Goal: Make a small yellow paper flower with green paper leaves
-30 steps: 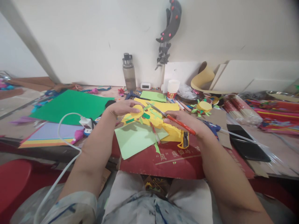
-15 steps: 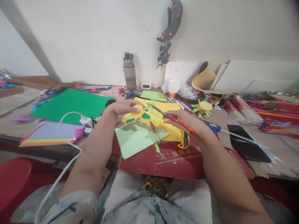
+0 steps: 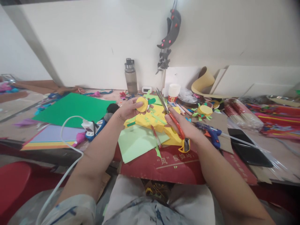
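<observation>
My left hand (image 3: 128, 109) grips a round yellow paper piece (image 3: 142, 104) with green strips sticking out from its edge. Red-handled scissors (image 3: 176, 122) are in my right hand (image 3: 180, 120), their blades pointing up and away, to the right of the yellow piece. Beneath both hands lie yellow paper scraps (image 3: 150, 120) with green bits on them. A light green sheet (image 3: 133, 143) rests nearer to me, partly over a red board (image 3: 145, 170). The yellow cutter (image 3: 186, 145) is just below my right wrist.
A bottle (image 3: 131, 78) and a paper cup (image 3: 174, 92) stand at the back. Another yellow and green paper piece (image 3: 204, 110), a blue glue gun (image 3: 214, 134) and a black phone (image 3: 249, 148) are at right. A green sheet (image 3: 75, 107) and a white cable (image 3: 64, 140) are at left.
My left hand has turned and lifted the yellow piece slightly. The scissors have swung from pointing left to pointing more upward, away from the piece. The view has tilted up a little.
</observation>
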